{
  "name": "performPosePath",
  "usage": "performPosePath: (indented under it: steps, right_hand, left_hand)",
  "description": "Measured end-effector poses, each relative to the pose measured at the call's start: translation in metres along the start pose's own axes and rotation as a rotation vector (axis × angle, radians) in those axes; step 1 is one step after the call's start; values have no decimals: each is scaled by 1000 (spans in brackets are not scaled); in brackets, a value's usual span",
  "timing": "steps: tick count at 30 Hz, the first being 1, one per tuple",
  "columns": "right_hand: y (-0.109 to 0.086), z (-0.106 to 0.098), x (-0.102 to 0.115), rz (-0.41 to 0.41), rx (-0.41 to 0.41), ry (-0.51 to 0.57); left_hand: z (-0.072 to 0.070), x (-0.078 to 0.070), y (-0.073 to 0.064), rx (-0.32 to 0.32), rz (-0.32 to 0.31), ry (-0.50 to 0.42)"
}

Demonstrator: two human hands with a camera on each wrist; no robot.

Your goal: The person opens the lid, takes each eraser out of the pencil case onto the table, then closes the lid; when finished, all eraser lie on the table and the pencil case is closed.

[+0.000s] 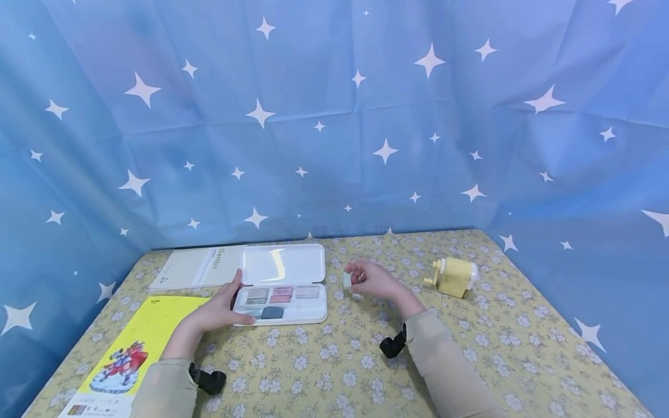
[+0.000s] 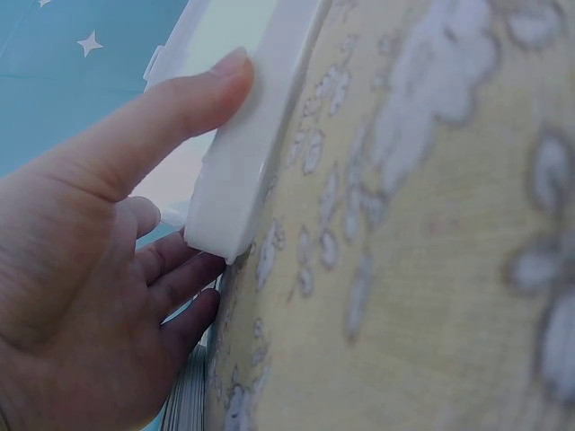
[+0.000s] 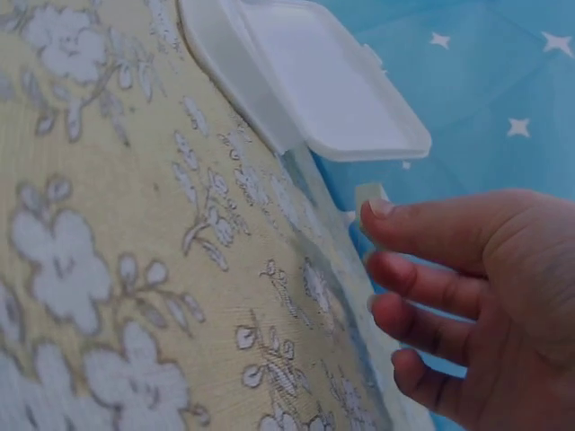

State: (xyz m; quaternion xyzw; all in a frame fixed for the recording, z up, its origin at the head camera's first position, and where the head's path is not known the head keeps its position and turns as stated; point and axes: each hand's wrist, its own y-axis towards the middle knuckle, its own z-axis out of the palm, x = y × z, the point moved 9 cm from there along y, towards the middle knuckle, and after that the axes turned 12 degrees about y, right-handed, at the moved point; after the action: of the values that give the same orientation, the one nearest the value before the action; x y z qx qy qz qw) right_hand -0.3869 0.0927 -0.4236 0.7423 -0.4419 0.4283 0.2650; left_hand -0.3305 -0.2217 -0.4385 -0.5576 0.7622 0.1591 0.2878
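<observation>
A white hinged plastic case (image 1: 305,313) lies on the flowered cloth with its lid (image 1: 308,264) raised. Inside it sit several small rectangular blocks: greyish green, pink (image 1: 280,295), pale grey (image 1: 307,292) and dark blue (image 1: 272,313). My left hand (image 1: 222,305) grips the case's left end, thumb on the front edge and fingers round the side, as the left wrist view also shows. To the right of the case, apart from it, my right hand (image 1: 373,280) pinches a small pale green block (image 1: 347,281) between thumb and fingers. In the right wrist view, the thumb partly hides this block (image 3: 368,193).
A yellow hand-crank pencil sharpener (image 1: 456,277) stands at the right. Behind the left hand lies a white book or pad (image 1: 195,268) marked "Gambit". A yellow booklet (image 1: 157,325) with a red figure is at the left. A starry blue curtain (image 1: 334,145) hangs behind the table.
</observation>
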Motion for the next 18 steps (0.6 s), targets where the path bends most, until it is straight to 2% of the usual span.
performPosePath:
  steps: [9,18]
  right_hand:
    - [4,3,-9,16,4,-28]
    - [5,7,-11,1,18,-19]
  left_hand:
    - [-1,-3,0,-5,28,-19]
    - [-1,0,0,-4,11,-7]
